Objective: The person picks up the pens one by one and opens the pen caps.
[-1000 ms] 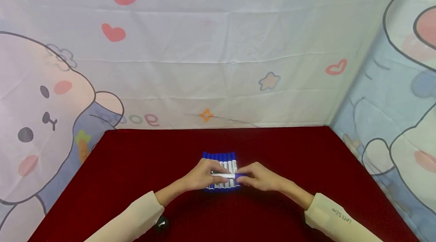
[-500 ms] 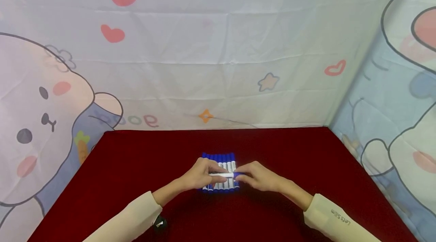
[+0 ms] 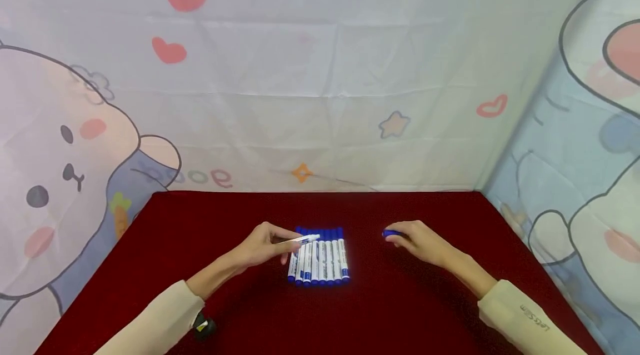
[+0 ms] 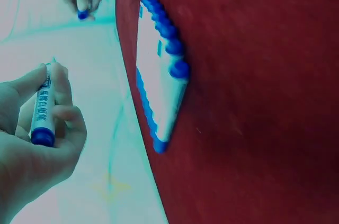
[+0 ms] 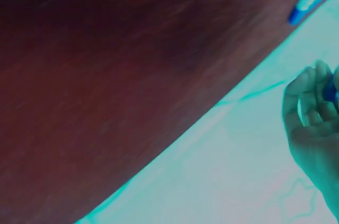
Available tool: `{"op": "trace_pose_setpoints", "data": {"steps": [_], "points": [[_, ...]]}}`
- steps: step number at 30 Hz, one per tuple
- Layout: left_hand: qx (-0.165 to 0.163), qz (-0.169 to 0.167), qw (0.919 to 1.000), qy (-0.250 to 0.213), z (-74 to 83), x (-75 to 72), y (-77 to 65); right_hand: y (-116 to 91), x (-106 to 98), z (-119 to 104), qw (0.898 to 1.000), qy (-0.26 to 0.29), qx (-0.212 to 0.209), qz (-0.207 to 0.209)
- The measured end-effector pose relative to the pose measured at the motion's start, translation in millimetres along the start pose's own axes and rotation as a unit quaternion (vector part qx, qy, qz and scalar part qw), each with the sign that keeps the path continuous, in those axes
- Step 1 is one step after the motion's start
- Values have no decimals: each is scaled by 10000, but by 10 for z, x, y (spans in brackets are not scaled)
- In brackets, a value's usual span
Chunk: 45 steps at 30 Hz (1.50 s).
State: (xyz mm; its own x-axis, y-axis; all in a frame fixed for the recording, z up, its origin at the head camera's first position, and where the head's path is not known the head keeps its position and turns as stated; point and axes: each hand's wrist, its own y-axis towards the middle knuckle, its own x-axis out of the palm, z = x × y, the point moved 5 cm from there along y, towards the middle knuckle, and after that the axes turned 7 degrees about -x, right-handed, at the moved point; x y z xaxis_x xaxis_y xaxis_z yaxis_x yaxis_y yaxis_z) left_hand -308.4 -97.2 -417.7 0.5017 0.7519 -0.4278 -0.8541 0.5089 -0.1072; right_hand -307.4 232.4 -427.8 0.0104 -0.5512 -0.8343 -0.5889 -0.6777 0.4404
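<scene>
My left hand [image 3: 261, 245] holds an uncapped whiteboard marker [image 4: 43, 108] between thumb and fingers. Its white barrel carries dark printing, its end is blue, and its bare tip points away from the palm. Off to the right, my right hand [image 3: 422, 241] pinches the blue marker cap [image 3: 391, 233], raised over the cloth. Beneath and just right of the left hand, a row of white markers with blue caps [image 3: 322, 260] lies side by side. The left fingers overlap the upper left of that row in the head view. In the right wrist view the cap is partly cut off by the frame edge.
A dark red cloth [image 3: 400, 310] covers the table. Behind it hangs a pale curtain [image 3: 260, 116] with cartoon prints, and a similar one stands along the right side. A small black object [image 3: 204, 326] shows beneath the left sleeve.
The cap has come off the marker. My right hand has moved right and slightly up with the cap, while my left hand has moved left with the marker, now tilted.
</scene>
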Motion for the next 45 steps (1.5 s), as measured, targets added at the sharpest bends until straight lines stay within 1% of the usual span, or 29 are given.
{"op": "trace_pose_setpoints", "data": {"steps": [2,4,6,8,10,12,15,19,25,27,31,33,37,40,43,45], "points": [[153,-14,9992,357,39,28,32,-1,34,39,9990,302,214,-248],[317,-8,9976,617,69,87,73,12,90,52,9981,501,172,-308],[416,-2,9959,802,73,143,92,15,134,53,9978,620,80,-219],[480,68,9945,924,65,171,96,3,155,65,9980,628,-11,-65],[515,146,9942,933,49,168,89,-11,160,86,9981,613,-78,61],[493,239,9947,872,23,142,75,-20,157,109,9979,638,-73,103],[353,372,9964,672,-25,72,41,-16,148,125,9969,783,-8,4],[14,622,9974,362,-101,-43,3,-15,151,128,9962,854,67,-153],[-451,1103,9929,33,-181,-186,-10,-30,117,136,9970,751,193,-70],[-525,1230,9910,-37,-202,-225,-13,-36,116,144,9971,729,202,-57],[-551,1490,9872,-141,-245,-317,7,-49,114,157,9971,712,246,-58],[-537,1622,9851,-196,-280,-370,36,-59,112,168,9971,717,257,-60],[-751,1897,9784,-335,-392,-471,90,-79,129,183,9956,871,317,-106],[-1013,2058,9714,-605,-480,-545,146,-95,143,188,9945,968,376,-104],[-1199,2153,9646,-940,-540,-616,223,-114,156,182,9944,982,378,-97],[-1297,2210,9605,-1084,-566,-655,276,-126,163,169,9946,969,355,-120]]}}
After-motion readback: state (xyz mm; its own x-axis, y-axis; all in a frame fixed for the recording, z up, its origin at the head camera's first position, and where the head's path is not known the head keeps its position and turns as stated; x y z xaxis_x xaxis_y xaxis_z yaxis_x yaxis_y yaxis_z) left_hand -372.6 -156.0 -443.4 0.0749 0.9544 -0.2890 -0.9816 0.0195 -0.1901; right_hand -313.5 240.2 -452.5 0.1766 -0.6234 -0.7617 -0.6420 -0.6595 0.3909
